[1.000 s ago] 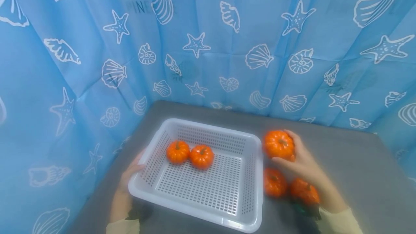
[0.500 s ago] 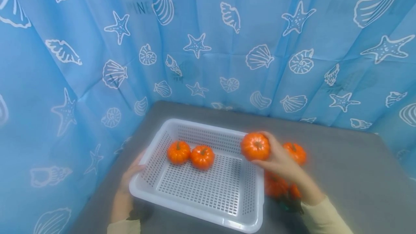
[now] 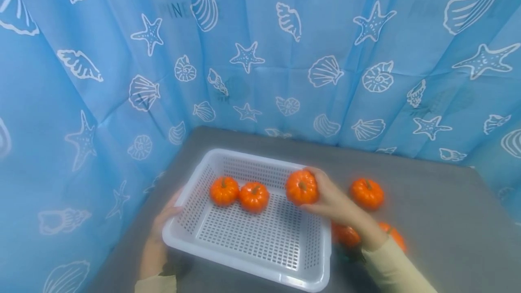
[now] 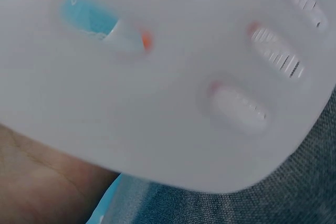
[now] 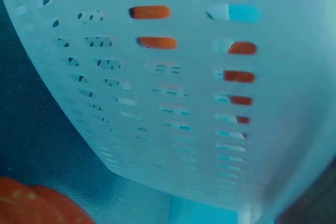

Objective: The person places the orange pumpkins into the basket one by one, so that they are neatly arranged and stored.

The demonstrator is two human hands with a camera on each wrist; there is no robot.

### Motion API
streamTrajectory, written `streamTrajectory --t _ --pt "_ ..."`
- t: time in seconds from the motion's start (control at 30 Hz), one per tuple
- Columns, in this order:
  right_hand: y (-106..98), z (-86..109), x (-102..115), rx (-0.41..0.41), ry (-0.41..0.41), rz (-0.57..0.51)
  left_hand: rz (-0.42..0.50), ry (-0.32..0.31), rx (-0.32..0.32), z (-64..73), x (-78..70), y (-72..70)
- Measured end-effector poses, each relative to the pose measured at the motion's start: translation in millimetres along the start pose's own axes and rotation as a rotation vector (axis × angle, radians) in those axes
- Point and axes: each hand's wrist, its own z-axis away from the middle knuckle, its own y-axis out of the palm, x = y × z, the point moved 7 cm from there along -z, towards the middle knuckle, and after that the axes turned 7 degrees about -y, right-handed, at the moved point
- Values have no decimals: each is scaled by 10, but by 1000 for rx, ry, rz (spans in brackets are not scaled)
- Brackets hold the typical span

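Observation:
A white perforated plastic basket stands on the grey table, with two small orange pumpkins side by side near its back left. My left hand grips the basket's left rim, thumb over the edge; the left wrist view shows its palm against the basket wall. Over the basket's right half, my right hand holds another pumpkin from its right side, above the basket floor. The right wrist view shows the basket's slotted outer wall; that hand is out of its sight.
Right of the basket a pumpkin lies on the grey tabletop. Two more, a pumpkin by the basket wall and a pumpkin, are partly covered by my right arm. A blue shell-print curtain hangs behind.
My right hand has carried its pumpkin leftward from beside the basket, across the right rim, to above the inside. The left hand and basket have hardly moved.

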Motion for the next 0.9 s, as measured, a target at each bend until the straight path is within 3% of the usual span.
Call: streamTrajectory --t 0.2,0.33,0.47,0.7,0.9 --pt "142 -65 -6 92 8 -22 -64 -5 -47 9 5 -22" --pt "220 -112 13 157 -20 62 -86 -15 -59 12 -1 -11" --pt "306 -166 31 201 -67 193 -51 3 -12 12 5 -25" --pt "451 -197 3 250 -24 332 -54 8 -18 1 -12 -30" --pt "529 -212 1 267 -48 416 -33 -6 -35 -5 -9 -39"
